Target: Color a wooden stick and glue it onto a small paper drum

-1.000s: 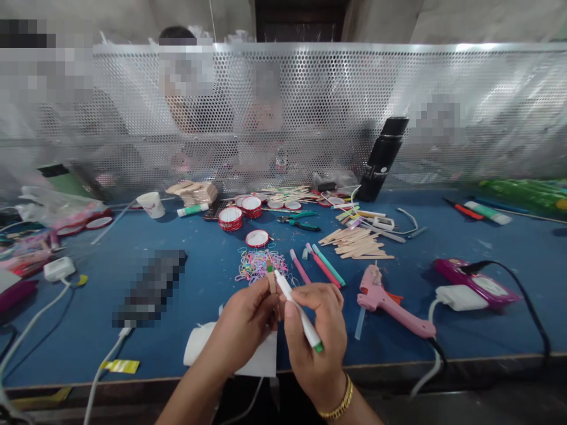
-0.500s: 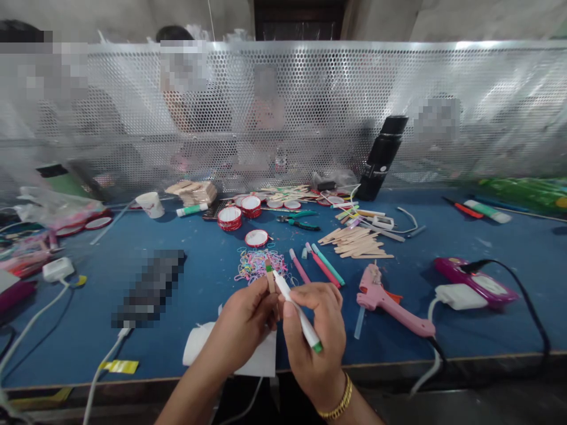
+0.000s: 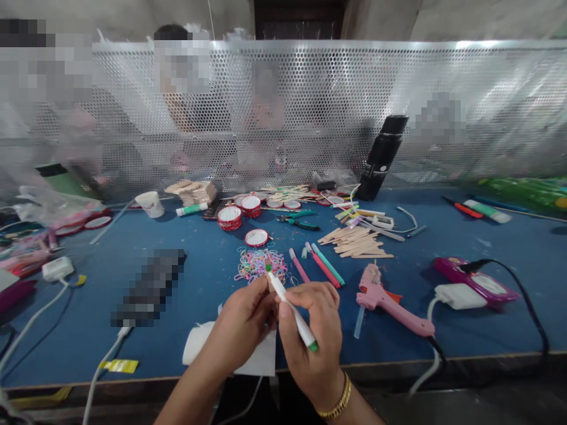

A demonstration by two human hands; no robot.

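My left hand (image 3: pixel 241 330) is curled nearly closed, fingertips pinching a small flat wooden craft stick (image 3: pixel 269 280) upright above the near edge of the blue table (image 3: pixel 88 307). My right hand (image 3: pixel 312 330) is closed around a white marker pen with green ends (image 3: pixel 290 307), tilted away from me, its green tip touching the stick's top. Both forearms rise from the near edge, wrists almost together.

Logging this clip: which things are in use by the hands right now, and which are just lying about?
In use: left hand holding wooden stick; right hand holding green marker.

Lying about: rubber bands, glue gun, stick pile, red rings, black bottle, loose markers.
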